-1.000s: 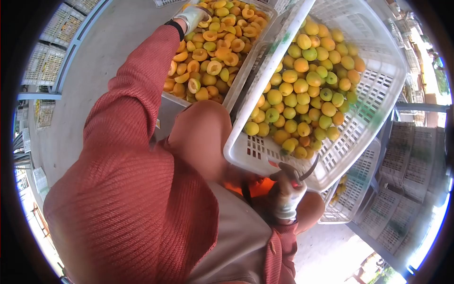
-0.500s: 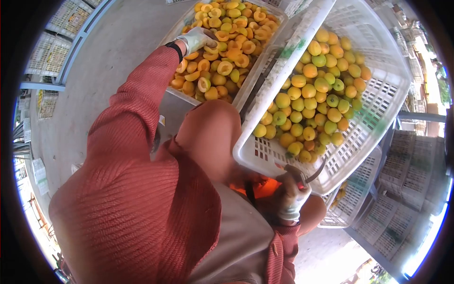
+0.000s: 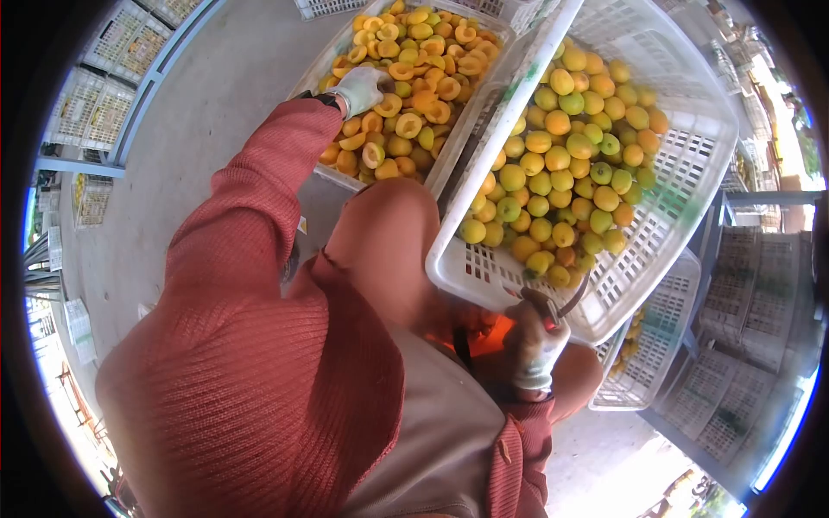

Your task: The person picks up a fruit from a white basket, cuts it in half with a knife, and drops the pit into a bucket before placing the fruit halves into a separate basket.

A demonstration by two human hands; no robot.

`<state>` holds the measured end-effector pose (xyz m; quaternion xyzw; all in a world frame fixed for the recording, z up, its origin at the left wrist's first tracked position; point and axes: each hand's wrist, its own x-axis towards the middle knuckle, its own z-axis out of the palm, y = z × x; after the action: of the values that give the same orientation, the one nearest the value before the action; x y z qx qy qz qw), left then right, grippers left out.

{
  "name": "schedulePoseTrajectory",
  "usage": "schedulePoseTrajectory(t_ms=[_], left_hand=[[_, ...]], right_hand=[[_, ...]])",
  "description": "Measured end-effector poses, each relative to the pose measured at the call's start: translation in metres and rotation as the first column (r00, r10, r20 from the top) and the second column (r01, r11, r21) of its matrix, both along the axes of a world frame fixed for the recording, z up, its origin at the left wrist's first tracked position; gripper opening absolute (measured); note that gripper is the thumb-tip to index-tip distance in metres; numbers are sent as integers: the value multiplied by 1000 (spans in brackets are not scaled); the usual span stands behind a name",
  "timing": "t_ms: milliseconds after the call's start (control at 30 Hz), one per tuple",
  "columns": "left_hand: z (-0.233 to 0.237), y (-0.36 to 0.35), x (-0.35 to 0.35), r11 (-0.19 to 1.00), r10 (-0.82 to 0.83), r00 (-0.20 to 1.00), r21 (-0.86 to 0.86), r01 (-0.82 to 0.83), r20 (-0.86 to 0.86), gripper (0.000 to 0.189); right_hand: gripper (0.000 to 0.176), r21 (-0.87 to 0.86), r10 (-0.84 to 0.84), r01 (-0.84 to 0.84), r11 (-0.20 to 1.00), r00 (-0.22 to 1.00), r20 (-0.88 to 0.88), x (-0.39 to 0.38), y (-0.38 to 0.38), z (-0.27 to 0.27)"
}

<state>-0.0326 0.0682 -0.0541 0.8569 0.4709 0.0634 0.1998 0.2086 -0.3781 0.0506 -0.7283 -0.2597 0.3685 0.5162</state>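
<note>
My left hand [image 3: 361, 88], in a white glove, rests on the halved apricots [image 3: 414, 82] that fill a white crate [image 3: 321, 71] at the top. Its fingers are curled over the fruit; whether it grips one I cannot tell. My right hand [image 3: 534, 341], also gloved, holds a small curved knife [image 3: 566, 304] just under the near rim of a second white crate [image 3: 509, 285]. That crate is tilted toward me and holds several whole yellow and green apricots [image 3: 566, 164]. My knee [image 3: 384, 233] sits between the two crates.
Another white crate [image 3: 652, 363] with a few fruit stands lower right under the tilted one. Stacks of white crates [image 3: 751, 285] line the right side and more [image 3: 95, 104] the upper left. Bare concrete floor [image 3: 199, 129] lies left of the fruit.
My left hand has drawn back from the far part of the halved-apricot crate toward its near left edge. The right hand with the knife stays under the tilted crate's rim.
</note>
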Motion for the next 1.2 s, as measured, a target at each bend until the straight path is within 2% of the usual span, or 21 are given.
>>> schedulePoseTrajectory(t_ms=[100, 133, 200, 267, 300, 367, 400, 433, 500, 533, 567, 633, 700, 733, 767, 833, 900, 967, 1000, 1133, 1200], left_hand=[[-1, -2, 0, 986, 21, 991, 164, -43, 136, 31], [21, -10, 10, 992, 88, 976, 70, -103, 198, 31], [80, -39, 32, 986, 82, 956, 116, -119, 281, 30], [82, -28, 54, 993, 28, 697, 61, -102, 716, 28], [118, -47, 71, 950, -142, 711, 296, -97, 688, 24], [175, -95, 107, 835, -417, 655, 550, 2, 630, 24], [192, -116, 126, 876, -447, 566, 466, 121, 693, 24], [219, -142, 140, 797, -505, 709, 581, 164, 492, 35], [217, -161, 187, 794, -576, 697, 495, 353, 427, 29], [203, -160, 213, 827, -554, 700, 394, 400, 451, 30], [204, -167, 232, 849, -521, 807, 268, 456, 278, 34], [173, -162, 276, 838, -473, 876, 261, 479, -91, 39], [160, -168, 293, 952, -304, 941, -8, 306, -151, 31], [137, -164, 300, 949, -266, 923, 94, 302, -279, 29], [112, -161, 306, 998, 26, 998, -61, -29, -49, 35], [46, -143, 319, 862, 463, 877, -297, -411, 129, 48], [53, -149, 316, 872, 473, 854, -255, -418, 218, 53], [56, -151, 318, 881, 471, 829, -220, -420, 302, 58], [55, -146, 321, 886, 453, 853, -236, -399, 258, 55], [63, -144, 315, 898, 425, 882, -219, -382, 203, 55], [84, -157, 308, 907, 376, 923, -235, -350, 78, 57]], right_hand=[[24, -22, -31, 29, 999, 996, -83, 1, 0, 0], [25, -16, -23, 22, 1000, 995, -101, 1, -1, 0], [25, -38, -50, 44, 998, 985, -162, 3, -3, 0], [24, -53, -54, 44, 998, 978, -200, 4, -4, 1], [24, -41, -38, 30, 999, 980, -197, 6, -5, -2], [28, 11, -21, 23, 1000, 985, -172, 5, -7, -12], [28, 12, -33, 36, 999, 984, -172, 5, -7, -11], [25, 5, -12, 13, 1000, 986, -166, 6, -8, -9], [23, 1, 0, 1, 1000, 987, -160, 8, -11, -9], [23, 3, 16, -16, 1000, 988, -154, 8, -13, -11], [24, 6, 31, -30, 1000, 989, -148, 8, -14, -13], [24, 14, 11, -9, 1000, 986, -165, 7, -17, -11], [24, 43, 80, -77, 996, 993, -87, 7, -19, -5], [24, 33, 88, -86, 996, 992, -94, 8, -20, -2], [24, 39, 80, -77, 996, 993, -92, 8, -21, -5], [25, 194, 152, -184, 964, 974, 169, 8, -28, -13], [25, 186, 167, -186, 965, 979, 113, 9, -27, 4], [25, 48, 120, -114, 992, 981, -153, 10, -27, 20], [25, 70, 126, -125, 990, 992, -12, 11, -26, 12], [24, 76, 85, -81, 994, 995, -49, 10, -29, 4], [24, 169, 136, -153, 974, 985, 105, 11, -30, -3]])
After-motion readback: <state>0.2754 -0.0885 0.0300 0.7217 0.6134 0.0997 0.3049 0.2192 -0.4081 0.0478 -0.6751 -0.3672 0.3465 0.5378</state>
